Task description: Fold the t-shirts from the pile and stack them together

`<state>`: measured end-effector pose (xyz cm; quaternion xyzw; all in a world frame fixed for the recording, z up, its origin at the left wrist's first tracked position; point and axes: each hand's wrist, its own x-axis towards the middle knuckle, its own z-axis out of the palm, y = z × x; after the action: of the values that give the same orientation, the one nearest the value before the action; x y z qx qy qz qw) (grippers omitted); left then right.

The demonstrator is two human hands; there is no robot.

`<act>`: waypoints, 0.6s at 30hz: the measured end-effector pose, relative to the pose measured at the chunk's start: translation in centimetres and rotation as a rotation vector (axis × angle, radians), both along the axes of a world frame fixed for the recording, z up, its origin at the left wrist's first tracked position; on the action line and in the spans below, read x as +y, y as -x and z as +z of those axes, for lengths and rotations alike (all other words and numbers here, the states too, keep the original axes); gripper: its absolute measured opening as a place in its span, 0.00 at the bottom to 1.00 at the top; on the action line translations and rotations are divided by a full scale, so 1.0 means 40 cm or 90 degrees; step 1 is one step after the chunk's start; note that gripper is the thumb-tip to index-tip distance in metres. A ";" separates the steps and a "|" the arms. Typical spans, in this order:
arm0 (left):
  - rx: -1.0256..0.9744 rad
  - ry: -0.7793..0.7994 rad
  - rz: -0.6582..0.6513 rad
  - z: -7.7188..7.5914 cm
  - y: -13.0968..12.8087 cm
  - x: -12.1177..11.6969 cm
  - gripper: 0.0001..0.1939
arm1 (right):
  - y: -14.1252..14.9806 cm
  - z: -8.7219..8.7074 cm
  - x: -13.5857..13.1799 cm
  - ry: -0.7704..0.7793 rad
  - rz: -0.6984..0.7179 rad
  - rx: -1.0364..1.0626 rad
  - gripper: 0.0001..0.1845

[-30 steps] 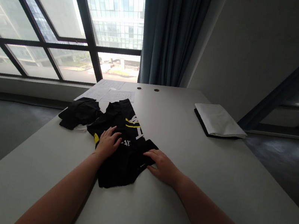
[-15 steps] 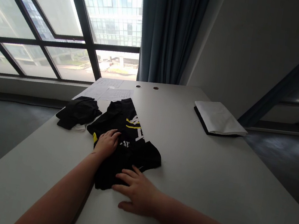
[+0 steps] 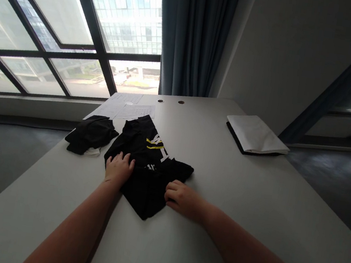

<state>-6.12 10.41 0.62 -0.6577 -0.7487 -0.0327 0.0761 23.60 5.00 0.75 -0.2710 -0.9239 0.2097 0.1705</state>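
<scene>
A black T-shirt (image 3: 143, 188) with white lettering and yellow stripes lies partly folded on the white table (image 3: 216, 253). Its near end comes to a point towards me. My left hand (image 3: 119, 169) rests on the shirt's left edge, palm down with the fingers spread. At the right edge, my right hand (image 3: 184, 199) has its fingers curled together on the cloth, just below a part that sticks out to the right. The fold under its fingertips is hidden.
Left of the shirt lies a crumpled dark cloth (image 3: 91, 134) with a bit of white showing. Behind it are printed paper sheets (image 3: 139, 110). A folded white cloth (image 3: 258, 135) on something black sits at the right edge. Two cable holes are at the table's far end.
My right hand has moved right and away from me, its spread fingers now curled on the shirt's edge. The near part of the shirt has shifted into a point. My left hand slid slightly left.
</scene>
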 end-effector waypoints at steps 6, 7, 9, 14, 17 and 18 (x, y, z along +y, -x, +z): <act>0.058 0.086 -0.075 0.057 -0.095 -0.060 0.27 | -0.224 -0.018 0.131 0.024 -0.160 0.040 0.06; 0.061 0.100 -0.090 0.066 -0.117 -0.073 0.27 | -0.257 -0.021 0.148 0.015 -0.210 0.045 0.07; 0.069 0.123 -0.125 0.080 -0.162 -0.100 0.26 | -0.304 -0.028 0.172 0.001 -0.304 0.055 0.11; 0.082 0.210 -0.211 0.104 -0.254 -0.180 0.29 | -0.318 -0.049 0.183 -0.015 -0.449 0.048 0.20; 0.097 0.263 -0.327 0.113 -0.299 -0.259 0.25 | -0.291 -0.064 0.182 -0.037 -0.472 -0.030 0.21; 0.100 0.274 -0.395 0.118 -0.313 -0.290 0.22 | -0.282 -0.069 0.181 -0.037 -0.472 -0.067 0.22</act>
<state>6.39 -1.19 5.35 -0.8543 -0.4960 0.1541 -0.0202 34.90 12.24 -1.99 -0.5928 -0.7760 0.0930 0.1945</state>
